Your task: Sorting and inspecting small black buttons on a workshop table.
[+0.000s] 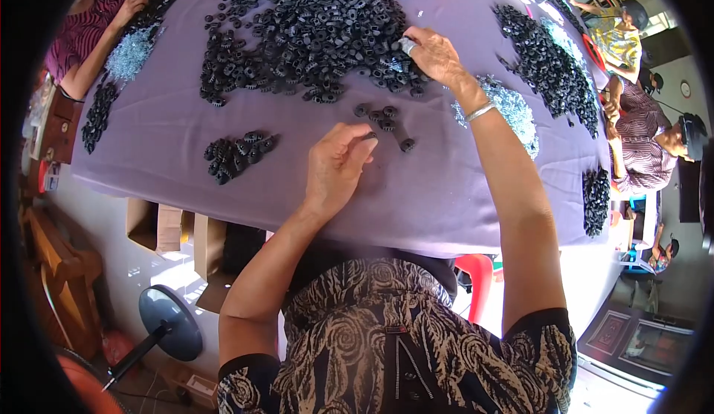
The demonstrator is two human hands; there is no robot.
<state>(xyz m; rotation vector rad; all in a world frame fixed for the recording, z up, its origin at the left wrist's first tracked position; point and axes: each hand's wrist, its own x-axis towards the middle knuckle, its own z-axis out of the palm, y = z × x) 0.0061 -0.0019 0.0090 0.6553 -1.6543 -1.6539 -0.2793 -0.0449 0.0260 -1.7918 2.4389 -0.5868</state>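
My left hand (340, 163) is raised over the purple tablecloth (268, 202), thumb and fingertips closed on a small black plastic part (371, 135). At the right edge of a large heap of small black parts (312, 29), my right hand (435, 54) reaches in with bent fingers, something pale wrapped on one finger; whether it grips a part is hidden. Several black round parts (385, 117) lie loose between my hands, with a single one (408, 145) nearer me. A small pile of black pieces (237, 154) lies to the left. Beside my right forearm is a heap of pale blue small pieces (516, 115).
A co-worker (83, 40) sits at the far left by more black parts. Other people (641, 129) sit along the right side near another black heap (546, 62). Open cardboard boxes (206, 246) stand below the table edge, near a round-based stand (170, 322).
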